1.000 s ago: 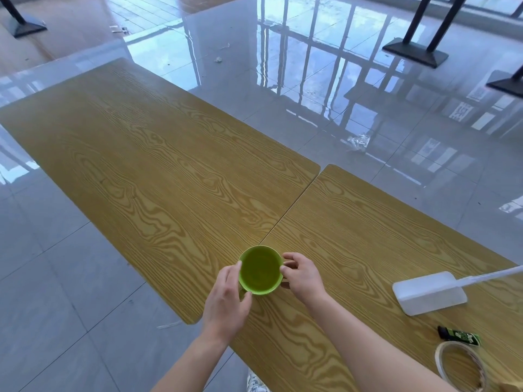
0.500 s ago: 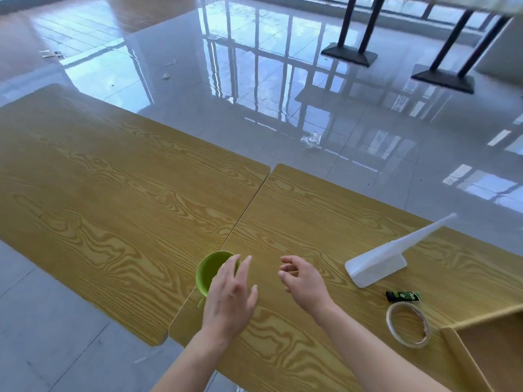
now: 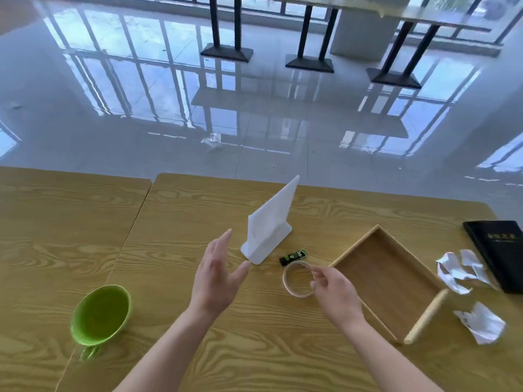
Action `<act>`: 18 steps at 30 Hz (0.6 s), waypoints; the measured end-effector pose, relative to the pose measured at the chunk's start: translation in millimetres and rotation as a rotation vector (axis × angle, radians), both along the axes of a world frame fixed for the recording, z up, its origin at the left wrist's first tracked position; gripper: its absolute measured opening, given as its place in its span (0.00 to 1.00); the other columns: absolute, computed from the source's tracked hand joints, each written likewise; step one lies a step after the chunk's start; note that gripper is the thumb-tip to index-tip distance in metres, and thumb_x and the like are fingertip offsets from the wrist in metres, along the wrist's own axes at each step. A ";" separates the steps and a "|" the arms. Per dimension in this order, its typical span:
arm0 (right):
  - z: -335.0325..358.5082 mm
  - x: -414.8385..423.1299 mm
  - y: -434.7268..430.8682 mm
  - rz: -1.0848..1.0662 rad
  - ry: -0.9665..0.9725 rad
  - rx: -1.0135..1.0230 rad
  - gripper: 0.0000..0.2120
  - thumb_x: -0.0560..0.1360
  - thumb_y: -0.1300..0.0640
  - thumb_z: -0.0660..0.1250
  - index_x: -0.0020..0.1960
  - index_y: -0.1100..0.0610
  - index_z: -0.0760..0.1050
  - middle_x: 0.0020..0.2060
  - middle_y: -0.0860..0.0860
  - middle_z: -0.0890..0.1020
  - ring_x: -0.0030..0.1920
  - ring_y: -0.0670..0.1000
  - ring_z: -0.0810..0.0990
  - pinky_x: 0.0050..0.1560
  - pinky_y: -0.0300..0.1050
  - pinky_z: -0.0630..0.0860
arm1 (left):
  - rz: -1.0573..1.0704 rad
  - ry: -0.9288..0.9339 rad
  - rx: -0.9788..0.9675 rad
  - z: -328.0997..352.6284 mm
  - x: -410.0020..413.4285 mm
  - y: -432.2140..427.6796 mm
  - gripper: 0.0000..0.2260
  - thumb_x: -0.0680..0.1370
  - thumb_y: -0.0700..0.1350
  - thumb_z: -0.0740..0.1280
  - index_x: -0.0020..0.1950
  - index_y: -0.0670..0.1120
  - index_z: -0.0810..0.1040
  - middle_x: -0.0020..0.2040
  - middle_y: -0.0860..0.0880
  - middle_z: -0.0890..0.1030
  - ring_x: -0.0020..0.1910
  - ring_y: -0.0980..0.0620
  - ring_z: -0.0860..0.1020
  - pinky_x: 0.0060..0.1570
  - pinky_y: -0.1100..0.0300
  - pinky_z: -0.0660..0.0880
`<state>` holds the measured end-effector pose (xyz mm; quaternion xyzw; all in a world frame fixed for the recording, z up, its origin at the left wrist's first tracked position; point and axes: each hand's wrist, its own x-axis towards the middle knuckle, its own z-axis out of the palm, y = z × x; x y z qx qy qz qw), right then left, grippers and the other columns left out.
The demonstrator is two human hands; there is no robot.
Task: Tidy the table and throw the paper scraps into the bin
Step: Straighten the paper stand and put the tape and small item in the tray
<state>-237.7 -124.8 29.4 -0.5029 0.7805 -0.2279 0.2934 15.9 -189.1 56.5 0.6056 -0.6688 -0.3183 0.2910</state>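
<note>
Two crumpled white paper scraps lie at the table's right end, one (image 3: 458,271) beside a black book, the other (image 3: 481,325) nearer to me. A clear tape roll (image 3: 294,265) lies flat on the wooden table (image 3: 184,210). My right hand (image 3: 335,292) has its thumb and fingers pinched on the roll's right rim. Over the table, to the left of the roll, my left hand (image 3: 218,274) hovers open with fingers spread and holds nothing. A green cup (image 3: 100,315) stands at the near left. No bin is in view.
A white plastic sign stand (image 3: 268,224) stands behind my hands, with a small green-and-black packet (image 3: 293,256) beside it. A shallow wooden tray (image 3: 356,244) sits right of the roll. The black book (image 3: 501,250) lies at the far right. Black table bases stand on the glossy floor beyond.
Both hands let go of the green cup and moved right. My view swung right, which brought in the tray, book and scraps. My right hand reached the tape roll.
</note>
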 end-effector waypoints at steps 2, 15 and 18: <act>-3.8 -26.7 9.9 -0.018 0.218 -0.061 0.18 0.75 0.59 0.69 0.64 0.54 0.76 0.56 0.49 0.80 0.57 0.51 0.77 0.57 0.44 0.74 | 0.031 0.074 0.065 3.2 -15.7 -10.9 0.37 0.72 0.51 0.75 0.77 0.50 0.61 0.73 0.49 0.69 0.72 0.52 0.67 0.69 0.52 0.66; -35.6 -86.8 43.3 0.181 0.446 0.196 0.19 0.78 0.63 0.59 0.65 0.46 0.74 0.50 0.44 0.75 0.49 0.49 0.74 0.46 0.46 0.77 | 0.131 0.093 0.050 1.0 -57.3 -31.2 0.09 0.78 0.44 0.66 0.38 0.50 0.73 0.35 0.45 0.79 0.33 0.47 0.75 0.33 0.54 0.70; -35.4 -83.7 59.9 0.194 0.462 0.195 0.20 0.78 0.63 0.57 0.63 0.44 0.74 0.50 0.42 0.74 0.49 0.47 0.74 0.44 0.44 0.76 | 0.106 0.055 -0.016 -2.8 -49.4 -18.1 0.10 0.78 0.43 0.67 0.40 0.55 0.74 0.32 0.52 0.78 0.32 0.54 0.76 0.31 0.60 0.69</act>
